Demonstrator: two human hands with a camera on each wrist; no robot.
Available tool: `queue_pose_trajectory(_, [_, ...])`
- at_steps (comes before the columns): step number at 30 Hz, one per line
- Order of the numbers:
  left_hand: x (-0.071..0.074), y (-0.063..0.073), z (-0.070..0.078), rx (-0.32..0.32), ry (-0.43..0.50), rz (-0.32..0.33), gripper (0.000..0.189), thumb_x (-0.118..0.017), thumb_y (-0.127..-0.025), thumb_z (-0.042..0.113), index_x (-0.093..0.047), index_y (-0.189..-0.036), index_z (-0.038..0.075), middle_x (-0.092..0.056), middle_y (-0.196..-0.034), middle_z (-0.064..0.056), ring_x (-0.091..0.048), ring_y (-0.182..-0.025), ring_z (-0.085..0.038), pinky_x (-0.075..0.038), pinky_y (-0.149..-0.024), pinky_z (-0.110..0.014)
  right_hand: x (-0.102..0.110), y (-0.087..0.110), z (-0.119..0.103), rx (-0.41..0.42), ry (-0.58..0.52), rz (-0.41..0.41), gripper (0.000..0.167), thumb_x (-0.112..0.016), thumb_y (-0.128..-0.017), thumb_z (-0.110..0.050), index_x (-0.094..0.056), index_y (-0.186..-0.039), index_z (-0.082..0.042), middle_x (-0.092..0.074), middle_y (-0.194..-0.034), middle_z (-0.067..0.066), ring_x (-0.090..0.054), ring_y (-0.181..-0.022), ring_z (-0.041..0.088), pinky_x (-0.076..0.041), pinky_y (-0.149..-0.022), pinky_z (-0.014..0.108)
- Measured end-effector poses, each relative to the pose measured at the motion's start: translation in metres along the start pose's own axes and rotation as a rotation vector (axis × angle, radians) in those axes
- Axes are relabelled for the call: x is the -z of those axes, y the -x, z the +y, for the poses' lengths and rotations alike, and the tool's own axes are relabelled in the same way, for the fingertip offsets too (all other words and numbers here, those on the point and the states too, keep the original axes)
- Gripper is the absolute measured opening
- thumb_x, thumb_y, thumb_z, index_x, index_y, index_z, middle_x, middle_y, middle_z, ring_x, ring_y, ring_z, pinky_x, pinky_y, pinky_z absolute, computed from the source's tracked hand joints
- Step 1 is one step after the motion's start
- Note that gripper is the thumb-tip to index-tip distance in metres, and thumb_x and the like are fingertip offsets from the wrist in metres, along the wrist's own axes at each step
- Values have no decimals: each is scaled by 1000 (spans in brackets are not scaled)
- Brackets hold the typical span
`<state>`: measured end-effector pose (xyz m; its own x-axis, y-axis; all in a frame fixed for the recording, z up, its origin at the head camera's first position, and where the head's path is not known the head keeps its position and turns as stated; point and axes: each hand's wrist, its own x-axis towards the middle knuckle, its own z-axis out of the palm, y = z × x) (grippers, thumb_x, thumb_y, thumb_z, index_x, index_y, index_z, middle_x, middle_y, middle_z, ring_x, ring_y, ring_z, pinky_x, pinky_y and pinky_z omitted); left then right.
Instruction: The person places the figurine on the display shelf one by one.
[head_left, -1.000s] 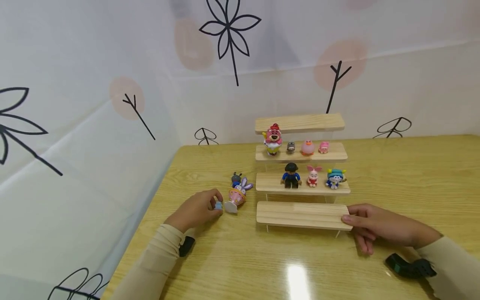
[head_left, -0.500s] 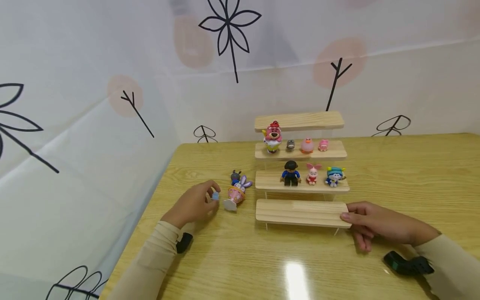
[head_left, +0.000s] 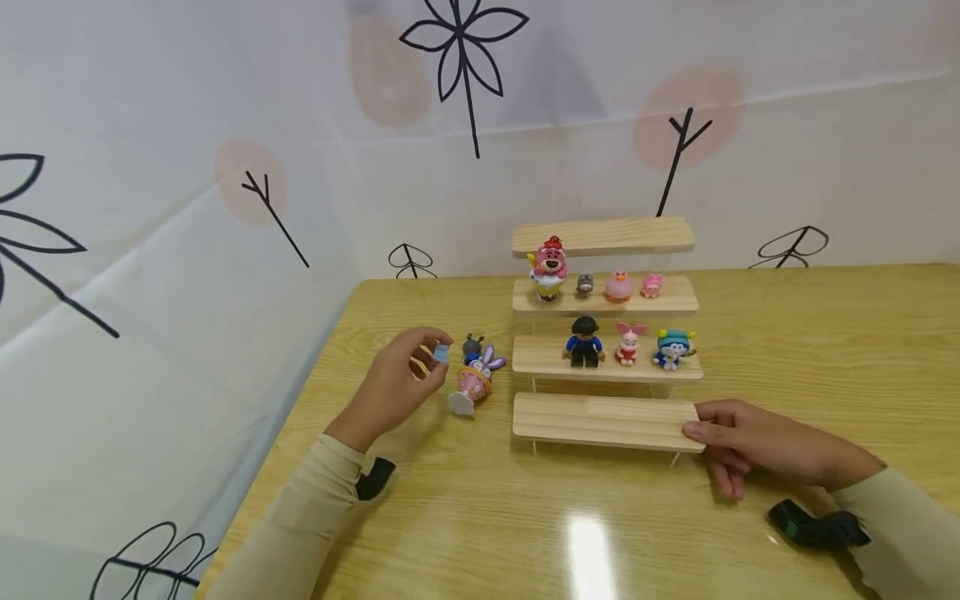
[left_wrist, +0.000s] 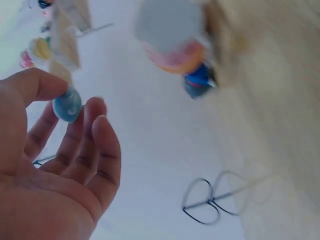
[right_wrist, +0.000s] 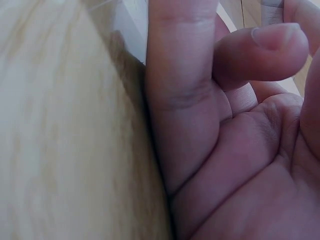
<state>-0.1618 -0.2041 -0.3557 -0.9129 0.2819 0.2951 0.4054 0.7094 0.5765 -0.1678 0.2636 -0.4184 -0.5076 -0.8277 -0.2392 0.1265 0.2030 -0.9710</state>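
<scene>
My left hand (head_left: 397,379) pinches a small light-blue figurine (left_wrist: 68,105) between thumb and fingers, raised above the table. Just right of it, a pink rabbit-eared figurine (head_left: 474,382) lies on its side, its pale round base toward me. Behind that is a small dark-grey figurine (head_left: 472,348) with blue on it. My right hand (head_left: 765,442) holds the right end of the lowest step of a wooden tiered stand (head_left: 600,421), thumb on top. In the right wrist view a wooden surface fills the left side, close against a finger (right_wrist: 182,65).
The stand's second step bears a dark-haired figure (head_left: 583,343), a pink piglet figurine (head_left: 627,345) and a blue-capped figurine (head_left: 673,350). Above them are a pink bear figurine (head_left: 550,271) and several smaller ones. A patterned white cloth (head_left: 300,125) hangs behind the wooden table (head_left: 480,525).
My left hand has lifted the light-blue figurine off the table, raising it up and away from me. The right hand keeps its hold on the stand's lowest step.
</scene>
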Motion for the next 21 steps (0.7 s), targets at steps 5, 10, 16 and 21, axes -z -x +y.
queue_pose_trajectory(5, [1, -6, 21, -97, 83, 63, 30, -67, -96, 12, -61, -125, 16, -63, -108, 0, -62, -85, -10, -57, -75, -30, 0, -1, -2, -7, -21, -11, 35, -27, -112, -16, -47, -133, 4, -70, -70, 4, -68, -61, 11, -60, -59, 36])
queue_pose_trajectory(10, [-1, -9, 39, -153, 153, 63, 31, -68, -96, 13, -60, -126, 14, -65, -108, 0, -63, -87, -10, -57, -76, -29, -1, -1, 0, -7, -16, -9, 35, -27, -112, -17, -46, -133, 5, -70, -70, 4, -68, -61, 12, -60, -59, 38])
queue_pose_trajectory(16, [-4, -17, 54, -180, 224, 66, 31, -68, -96, 14, -60, -126, 11, -67, -106, 0, -64, -91, -11, -57, -78, -28, -1, 0, -1, -11, 33, 10, 36, -27, -112, -17, -47, -128, 7, -66, -66, 13, -68, -60, 13, -59, -59, 41])
queue_pose_trajectory(21, [-7, -21, 62, -184, 284, 58, 31, -67, -96, 12, -60, -126, 10, -67, -109, -3, -65, -94, -13, -57, -80, -29, -1, 1, -2, -5, 34, 14, 36, -27, -112, -17, -47, -128, 8, -66, -65, 12, -68, -59, 13, -59, -59, 42])
